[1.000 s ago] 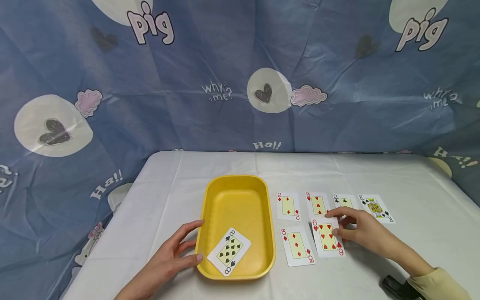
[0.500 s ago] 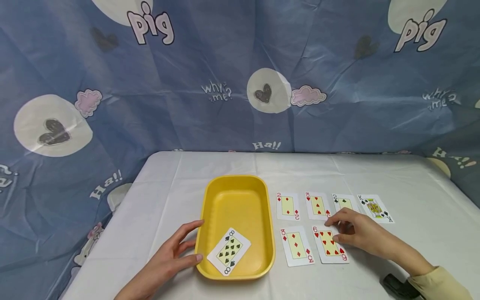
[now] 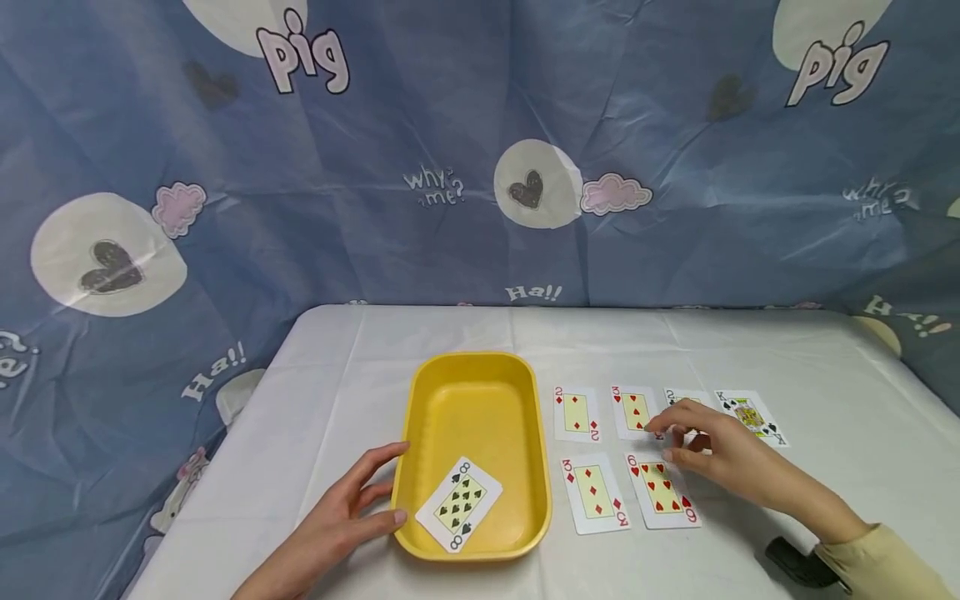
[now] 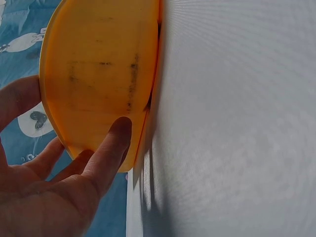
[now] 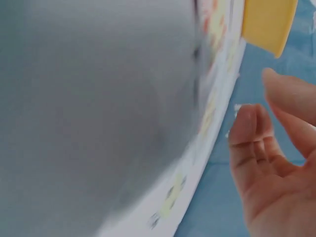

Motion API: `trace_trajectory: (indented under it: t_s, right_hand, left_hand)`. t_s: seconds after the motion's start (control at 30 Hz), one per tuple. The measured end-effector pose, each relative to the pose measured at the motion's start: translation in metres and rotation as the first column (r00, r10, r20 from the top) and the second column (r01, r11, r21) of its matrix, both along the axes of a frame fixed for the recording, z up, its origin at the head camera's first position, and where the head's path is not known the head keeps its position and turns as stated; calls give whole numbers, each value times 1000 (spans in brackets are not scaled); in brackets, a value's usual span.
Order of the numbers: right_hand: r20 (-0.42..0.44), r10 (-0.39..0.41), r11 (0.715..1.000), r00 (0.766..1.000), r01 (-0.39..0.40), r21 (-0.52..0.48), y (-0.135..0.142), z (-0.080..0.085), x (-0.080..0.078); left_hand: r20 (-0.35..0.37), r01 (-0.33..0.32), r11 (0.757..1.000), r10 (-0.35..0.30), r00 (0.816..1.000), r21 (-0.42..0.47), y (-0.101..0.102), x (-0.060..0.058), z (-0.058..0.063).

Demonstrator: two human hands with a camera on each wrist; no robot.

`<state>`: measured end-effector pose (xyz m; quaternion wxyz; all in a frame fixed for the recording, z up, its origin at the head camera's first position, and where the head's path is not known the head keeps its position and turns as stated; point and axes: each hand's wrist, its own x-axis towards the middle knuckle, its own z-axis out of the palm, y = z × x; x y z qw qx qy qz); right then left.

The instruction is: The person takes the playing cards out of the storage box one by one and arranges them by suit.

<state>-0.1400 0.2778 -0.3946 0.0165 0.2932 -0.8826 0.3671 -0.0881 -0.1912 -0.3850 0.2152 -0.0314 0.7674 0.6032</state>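
My left hand (image 3: 341,508) touches the left side of a yellow tray (image 3: 546,467), its thumb and fingers spread along the outer wall. In the left wrist view the thumb lies on the tray wall (image 4: 103,44). Inside the tray is an eight of spades (image 3: 459,503), lying slanted. My right hand (image 3: 723,446) hovers over the playing cards with loosely bent fingers and nothing between them. Just below its thumb lies the six of hearts (image 3: 660,498). The fingers partly cover the three of hearts (image 3: 632,408) and the two of clubs (image 3: 678,395).
A two of diamonds (image 3: 577,414) and a three of diamonds (image 3: 596,493) lie right of the tray. The king of spades (image 3: 753,417) ends the back row. Behind the white-covered table (image 3: 405,329) hangs a blue printed cloth (image 3: 420,100).
My right hand laid the six of hearts flat beside the three of diamonds and let it go. It then rose slightly away toward the back row. The left hand stayed put.
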Motion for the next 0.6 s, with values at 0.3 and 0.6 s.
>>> trace_trajectory:
  t_s: [0.3, 0.6]
  right_hand:
    - [71, 185, 981, 980, -180, -75, -35, 12, -10]
    - [91, 348, 928, 933, -329, -175, -79, 26, -14]
  left_hand:
    - [-9, -21, 1000, 21, 1000, -2, 2, -1, 1]
    - [-49, -4, 1000, 5, 999, 7, -1, 3, -1]
